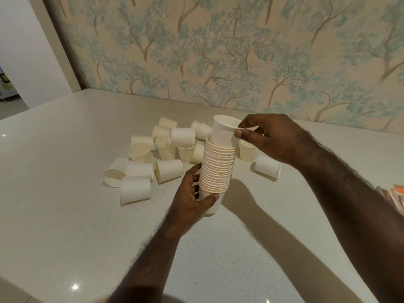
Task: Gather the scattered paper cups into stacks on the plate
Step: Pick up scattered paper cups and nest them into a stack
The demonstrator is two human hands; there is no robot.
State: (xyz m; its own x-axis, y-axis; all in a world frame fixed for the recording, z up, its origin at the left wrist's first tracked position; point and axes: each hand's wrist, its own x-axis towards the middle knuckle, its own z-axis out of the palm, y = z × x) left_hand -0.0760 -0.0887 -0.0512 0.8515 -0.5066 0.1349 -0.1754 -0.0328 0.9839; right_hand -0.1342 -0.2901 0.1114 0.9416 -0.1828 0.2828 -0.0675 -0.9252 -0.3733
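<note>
Paper cups (140, 169), small, white and tapered with thin rolled rims, were scattered in a loose heap on the pale speckled table (54, 193), most lying on their sides or upended and a few upright with their cream insides showing. A tall nested stack (217, 166), ribbed by its closely packed rims and leaning slightly, was held above the table in front of the heap. The bottom cup of that stack was gripped by the left hand (192, 197), fingers and thumb curled round it. A single cup (225, 131) at the top, only partly seated in the stack, was pinched at its rim and wall by thumb and fingers of the right hand (273, 138). A glossy sheen was seen on the table, and wallpaper (218, 51) painted with soft blue-green trees on a beige ground was seen behind it. An orange-and-white object (393, 197) was cut off at the right edge.
</note>
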